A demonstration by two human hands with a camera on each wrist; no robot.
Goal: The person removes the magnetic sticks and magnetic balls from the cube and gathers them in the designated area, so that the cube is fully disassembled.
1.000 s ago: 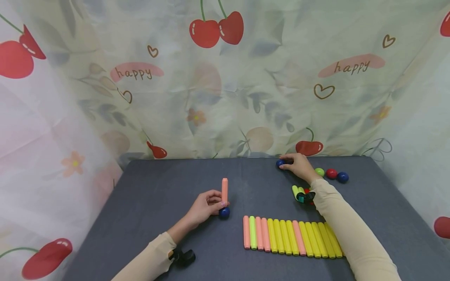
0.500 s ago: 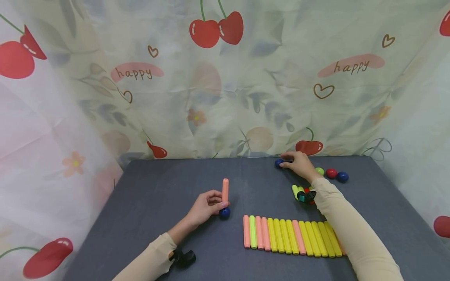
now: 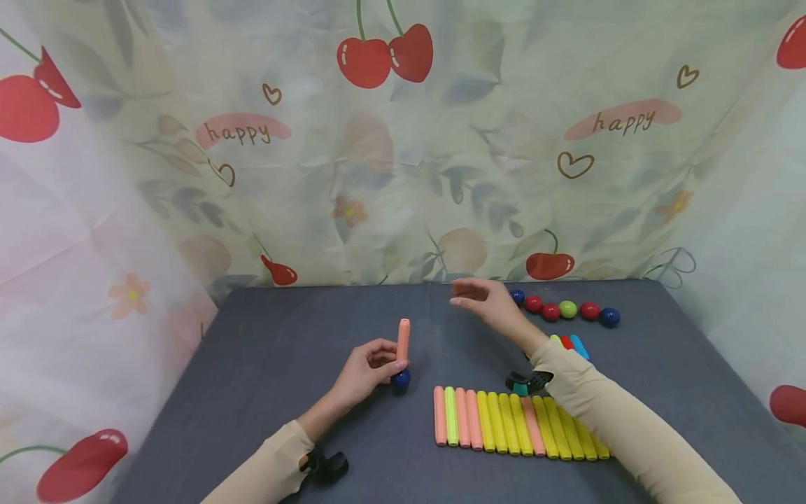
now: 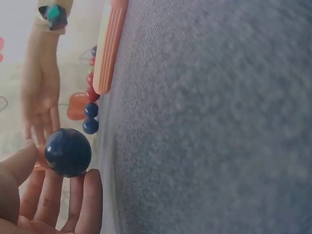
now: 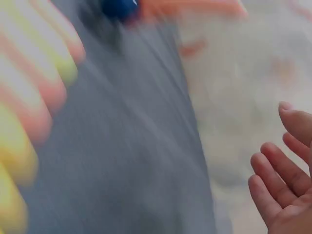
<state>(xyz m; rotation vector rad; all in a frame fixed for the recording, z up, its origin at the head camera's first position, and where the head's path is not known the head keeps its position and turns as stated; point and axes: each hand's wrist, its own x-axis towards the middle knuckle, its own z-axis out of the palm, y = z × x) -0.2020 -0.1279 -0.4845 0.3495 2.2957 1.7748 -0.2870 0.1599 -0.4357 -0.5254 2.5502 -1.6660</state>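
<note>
My left hand [image 3: 368, 367] pinches an upright pink stick [image 3: 403, 339] between thumb and fingers. At the stick's lower end is a dark blue ball [image 3: 400, 380], which in the left wrist view stands large as a glossy blue ball [image 4: 68, 152] just by the fingertips. My right hand [image 3: 488, 304] is over the back of the table, fingers loosely bent with nothing between them. Right beside it, a blue ball [image 3: 518, 297] is partly hidden by the hand. In the right wrist view the right hand [image 5: 285, 175] shows spread, bare fingers.
Red, green and blue balls [image 3: 568, 309] continue the row at the back right. Several short coloured sticks [image 3: 567, 342] lie behind the right forearm. A long row of pink, green and yellow sticks [image 3: 506, 423] lies in front, its right end covered by the sleeve. A printed curtain hangs behind.
My right hand has let go of a blue ball at the back and moved left and slightly down, uncovering more of the ball row. The left hand, stick and ball have stayed put.
</note>
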